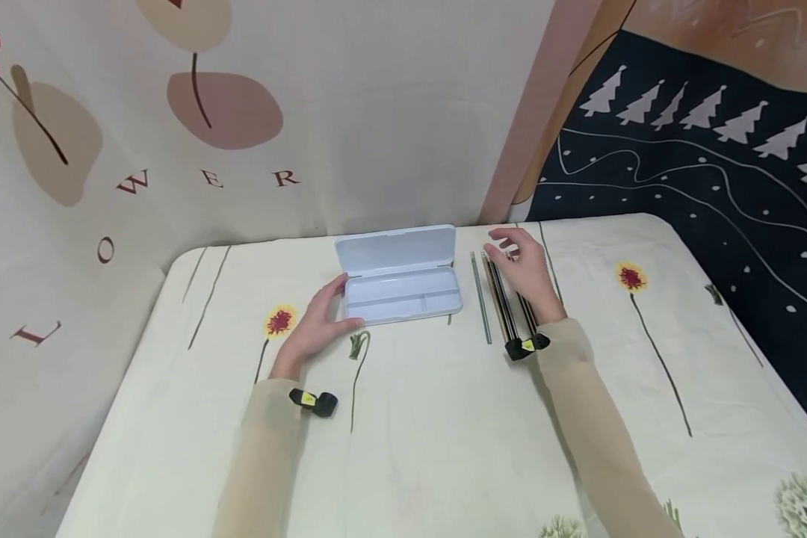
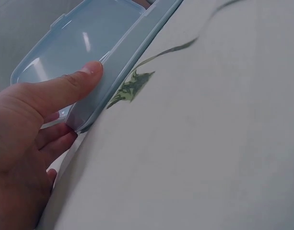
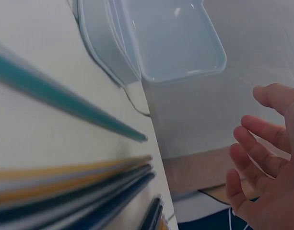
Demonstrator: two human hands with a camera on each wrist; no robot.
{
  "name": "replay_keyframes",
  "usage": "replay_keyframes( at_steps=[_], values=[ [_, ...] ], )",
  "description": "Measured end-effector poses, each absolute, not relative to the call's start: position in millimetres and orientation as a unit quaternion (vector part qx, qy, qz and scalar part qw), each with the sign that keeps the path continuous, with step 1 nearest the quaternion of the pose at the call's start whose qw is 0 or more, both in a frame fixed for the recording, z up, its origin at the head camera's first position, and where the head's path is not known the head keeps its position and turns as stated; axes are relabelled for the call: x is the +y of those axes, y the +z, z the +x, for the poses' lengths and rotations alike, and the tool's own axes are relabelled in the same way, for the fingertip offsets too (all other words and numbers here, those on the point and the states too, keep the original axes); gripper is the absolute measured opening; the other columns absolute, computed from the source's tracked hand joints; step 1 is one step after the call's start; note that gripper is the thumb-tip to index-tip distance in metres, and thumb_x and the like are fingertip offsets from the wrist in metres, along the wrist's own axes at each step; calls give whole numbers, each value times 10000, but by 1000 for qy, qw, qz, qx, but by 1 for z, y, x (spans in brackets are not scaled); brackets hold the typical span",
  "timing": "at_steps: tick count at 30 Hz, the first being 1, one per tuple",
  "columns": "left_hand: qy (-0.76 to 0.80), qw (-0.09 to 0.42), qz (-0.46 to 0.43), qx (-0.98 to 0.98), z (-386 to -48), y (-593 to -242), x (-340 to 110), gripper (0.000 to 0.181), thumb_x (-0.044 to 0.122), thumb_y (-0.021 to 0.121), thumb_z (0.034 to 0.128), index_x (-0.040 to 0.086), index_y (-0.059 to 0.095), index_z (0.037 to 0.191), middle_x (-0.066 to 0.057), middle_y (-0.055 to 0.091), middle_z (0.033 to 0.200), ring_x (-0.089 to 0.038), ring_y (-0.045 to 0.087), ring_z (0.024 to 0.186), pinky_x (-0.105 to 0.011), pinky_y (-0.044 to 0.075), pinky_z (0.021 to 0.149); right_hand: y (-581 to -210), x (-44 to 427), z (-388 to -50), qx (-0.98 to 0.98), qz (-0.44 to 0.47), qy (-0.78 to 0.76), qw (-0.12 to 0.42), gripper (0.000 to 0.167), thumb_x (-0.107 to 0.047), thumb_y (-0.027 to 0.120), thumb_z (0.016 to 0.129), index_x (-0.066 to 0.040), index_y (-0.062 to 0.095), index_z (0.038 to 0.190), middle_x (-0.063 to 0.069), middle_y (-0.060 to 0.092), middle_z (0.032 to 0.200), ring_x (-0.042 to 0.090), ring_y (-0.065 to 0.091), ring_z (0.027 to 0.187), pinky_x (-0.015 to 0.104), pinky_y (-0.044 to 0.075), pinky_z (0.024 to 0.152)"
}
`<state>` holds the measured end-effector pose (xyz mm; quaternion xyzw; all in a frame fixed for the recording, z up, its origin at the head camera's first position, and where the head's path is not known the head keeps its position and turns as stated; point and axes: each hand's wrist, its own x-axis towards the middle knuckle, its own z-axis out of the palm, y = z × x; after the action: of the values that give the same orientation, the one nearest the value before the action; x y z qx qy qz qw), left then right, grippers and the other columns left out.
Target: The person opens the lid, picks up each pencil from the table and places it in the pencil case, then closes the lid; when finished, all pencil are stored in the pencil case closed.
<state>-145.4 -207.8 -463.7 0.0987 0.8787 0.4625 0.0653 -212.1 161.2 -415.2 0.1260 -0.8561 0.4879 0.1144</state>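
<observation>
A pale blue plastic pencil case [image 1: 385,305] lies on the cloth, its hinged lid [image 1: 398,251] raised at the back. Inside, its compartments hold nothing visible. My left hand [image 1: 314,321] holds the case's front left corner, thumb on the front edge and fingers round the left side. To the right of the case lies a teal pencil [image 3: 75,98], apart from a row of dark and orange-yellow pencils [image 1: 501,302]. Over the far ends of the pencils hovers my right hand [image 1: 526,267], fingers spread loosely with nothing in them. My right hand and wrist hide part of the pencils.
A white cloth with printed flowers [image 1: 631,277] covers the table. Behind the table hangs a pale curtain [image 1: 390,149] with printed letters. Dark fabric with white trees [image 1: 699,172] hangs at the right edge.
</observation>
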Motion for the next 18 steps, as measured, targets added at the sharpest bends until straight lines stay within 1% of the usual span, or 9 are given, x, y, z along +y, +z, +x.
replay_keyframes(
  at_steps=[3,5,12,18],
  values=[
    [459,66,95,881,-145,-464,-207,896,262,763,840,98,226,1538,-135,310,1533,-306,161,1434,-497,99,1152,-417,171,-206,-857,115,487,121,301,-175,631,943,8,637,1183,156,596,1151,283,564,980,331,438,798],
    [460,64,94,881,-145,-465,-207,901,259,768,836,96,227,1537,-133,317,1530,-302,168,1432,-495,99,1152,-417,177,-202,-858,108,487,125,291,-176,627,946,6,642,1172,149,597,1143,264,564,960,299,434,790],
    [482,51,103,868,-146,-467,-209,939,225,804,803,65,223,1523,-160,347,1508,-305,246,1407,-499,106,1150,-424,200,-193,-861,95,478,142,268,-149,595,956,38,648,1140,168,613,1114,250,570,927,300,442,771],
    [485,52,103,867,-148,-469,-210,954,222,807,799,58,209,1523,-157,343,1510,-290,271,1399,-474,109,1155,-424,214,-187,-865,72,473,149,271,-152,598,954,43,654,1132,176,618,1120,243,568,912,247,427,742]
  ],
)
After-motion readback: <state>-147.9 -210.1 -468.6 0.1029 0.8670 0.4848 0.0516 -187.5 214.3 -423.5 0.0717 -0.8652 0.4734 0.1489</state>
